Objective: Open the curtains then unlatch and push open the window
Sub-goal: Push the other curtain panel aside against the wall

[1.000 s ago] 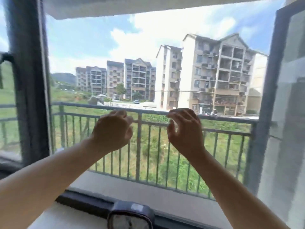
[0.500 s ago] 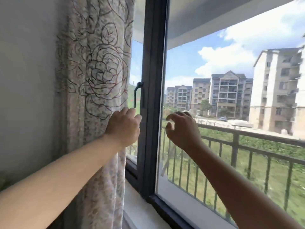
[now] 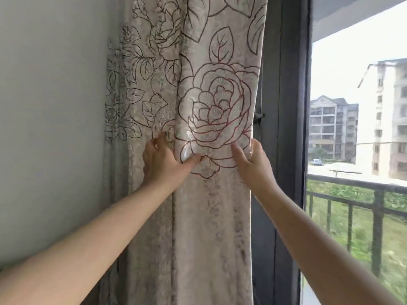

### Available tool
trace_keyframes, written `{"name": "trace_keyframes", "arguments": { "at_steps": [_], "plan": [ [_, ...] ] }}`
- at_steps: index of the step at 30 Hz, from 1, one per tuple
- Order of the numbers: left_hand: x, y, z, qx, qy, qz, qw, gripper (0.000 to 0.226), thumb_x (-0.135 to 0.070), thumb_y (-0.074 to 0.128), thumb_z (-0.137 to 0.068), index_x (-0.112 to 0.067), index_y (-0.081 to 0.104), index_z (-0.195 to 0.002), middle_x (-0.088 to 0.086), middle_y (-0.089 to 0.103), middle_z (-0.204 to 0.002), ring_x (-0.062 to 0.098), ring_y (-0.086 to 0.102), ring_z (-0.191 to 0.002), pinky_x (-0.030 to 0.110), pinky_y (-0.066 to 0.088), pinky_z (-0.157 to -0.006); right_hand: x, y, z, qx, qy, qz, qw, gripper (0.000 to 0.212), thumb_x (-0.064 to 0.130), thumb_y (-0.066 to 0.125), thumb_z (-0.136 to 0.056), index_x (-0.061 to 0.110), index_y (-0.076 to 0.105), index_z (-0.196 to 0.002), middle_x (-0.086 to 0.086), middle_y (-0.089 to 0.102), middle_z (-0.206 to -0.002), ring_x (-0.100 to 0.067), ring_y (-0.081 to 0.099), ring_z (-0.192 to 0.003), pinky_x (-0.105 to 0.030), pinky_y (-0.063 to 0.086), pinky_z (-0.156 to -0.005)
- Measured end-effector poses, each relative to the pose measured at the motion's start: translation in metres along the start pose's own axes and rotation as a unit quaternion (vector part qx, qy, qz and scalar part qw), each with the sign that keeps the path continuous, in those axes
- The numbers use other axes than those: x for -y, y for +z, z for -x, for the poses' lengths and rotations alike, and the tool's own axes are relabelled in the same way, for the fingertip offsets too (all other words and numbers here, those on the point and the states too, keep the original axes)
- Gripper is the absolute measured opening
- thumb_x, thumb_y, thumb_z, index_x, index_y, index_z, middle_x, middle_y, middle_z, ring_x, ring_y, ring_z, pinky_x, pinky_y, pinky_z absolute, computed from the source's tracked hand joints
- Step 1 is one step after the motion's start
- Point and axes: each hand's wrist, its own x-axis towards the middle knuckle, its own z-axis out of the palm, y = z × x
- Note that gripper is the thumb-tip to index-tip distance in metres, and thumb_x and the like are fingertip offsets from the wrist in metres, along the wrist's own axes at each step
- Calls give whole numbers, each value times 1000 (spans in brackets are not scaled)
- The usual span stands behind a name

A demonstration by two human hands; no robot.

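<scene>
A plain pale wall [image 3: 50,128] on the left; daylight, railing [image 3: 361,188] and apartment blocks [image 3: 332,126] outside.

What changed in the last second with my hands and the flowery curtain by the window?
The view swung left from the open window to the beige rose-patterned curtain bunched against the wall. Both hands, which were hovering empty in front of the balcony railing, have now taken hold of it: the left hand pinches a fold and the right hand grips its window-side edge. The dark window frame looks unchanged.

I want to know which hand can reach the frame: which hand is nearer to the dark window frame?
Right. The right hand grips the curtain edge beside the window frame; the left hand is further left.
</scene>
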Motion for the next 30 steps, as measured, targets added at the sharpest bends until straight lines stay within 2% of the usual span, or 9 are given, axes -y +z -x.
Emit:
{"name": "trace_keyframes", "arguments": {
  "at_steps": [2,5,10,13,15,19,22,27,30],
  "plan": [
    [20,8,-12,20,-40,20,999,85,-46,71,-62,-10,33,-128,22,40,-132,36,34,-125,49,35,-103,-9,22,-13,0,26,5,1000,56,48,46,-85,8,37,-123,-14,51,-125,-30,50,-112,-50,45,-92],
    [47,21,-31,42,-86,95,991,78,-41,71,-64,-9,36,-126,21,49,-126,36,46,-116,47,42,-97,-21,62,-35,-8,40,-22,999,33,45,48,-86,14,46,-95,-13,60,-102,-29,58,-90,-48,51,-80],
    [89,40,-63,18,16,60,998,62,-36,63,-76,-11,33,-124,11,59,-113,32,57,-99,42,50,-83,-36,129,-73,-48,60,-109,991,33,45,44,-88,12,43,-94,-5,57,-87,-25,54,-85,-38,47,-74],
    [118,51,-91,17,26,112,993,34,-29,55,-84,-11,37,-107,-1,59,-84,14,57,-67,10,44,-50,-49,168,-102,-67,48,-105,991,34,45,43,-89,11,43,-87,4,51,-72,-22,52,-75,-32,42,-65],
    [138,59,-115,-5,35,92,995,19,-27,49,-88,-15,35,-88,-4,50,-64,10,48,-52,15,34,-35,-57,195,-121,-73,12,-77,994,31,44,41,-90,13,43,-88,5,52,-72,-20,51,-72,-29,42,-61],
    [190,76,-173,-56,62,16,996,21,-31,41,-90,-16,33,-79,-3,46,-55,21,44,-50,29,23,-41,-79,258,-166,-75,-53,-49,995,30,38,38,-92,9,43,-87,-3,53,-72,-23,49,-67,-28,38,-58],
    [221,80,-209,-80,59,-15,995,23,-32,39,-91,-10,41,-85,21,62,-76,37,56,-71,30,28,-55,-86,297,-192,-75,-69,-36,994,30,34,37,-94,8,37,-79,4,44,-59,-21,44,-54,-24,33,-40],
    [279,85,-259,-119,74,-71,988,35,-33,37,-91,-1,46,-101,30,61,-91,44,57,-81,31,30,-58,-94,370,-221,-92,-71,-55,992,28,33,35,-94,9,32,-80,-23,61,-77,-39,56,-67,-42,46,-53],
    [314,84,-285,-139,94,-88,982,35,-33,37,-90,-3,45,-106,29,62,-87,46,58,-79,33,32,-58,-99,414,-237,-101,-77,-54,990,28,32,35,-94,10,30,-78,-24,59,-74,-41,57,-68,-36,39,-50]
  ]
}}
